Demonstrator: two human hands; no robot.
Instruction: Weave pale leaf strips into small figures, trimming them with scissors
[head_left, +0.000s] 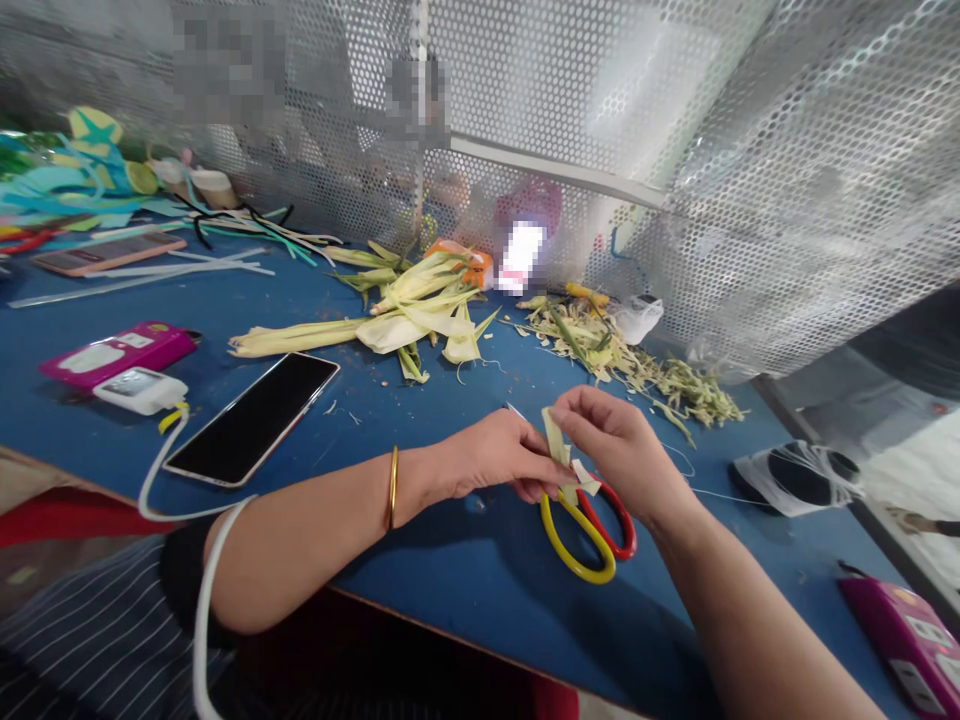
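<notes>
My left hand (491, 455), with a gold bangle on its wrist, pinches pale corn husk strips (553, 435) between thumb and fingers. From the other side, my right hand (619, 440) grips the upper end of the husk, its fingers pressed together. Beneath both hands are scissors (577, 560) with one yellow and one red handle loop; the blades are mostly covered by my left hand, and whether it touches them I cannot tell. Farther back lies a bundle of corn husks (420, 310). Shredded husk scraps (622, 350) are heaped toward the right.
A black-screened phone (255, 420) and a magenta power strip (120, 355) with a white charger (141, 390) lie left. A white cable crosses my left arm. At right sit a thread-wound spool (799, 478) and another magenta strip (904, 640). Perforated metal sheeting (540, 90) stands behind the blue table.
</notes>
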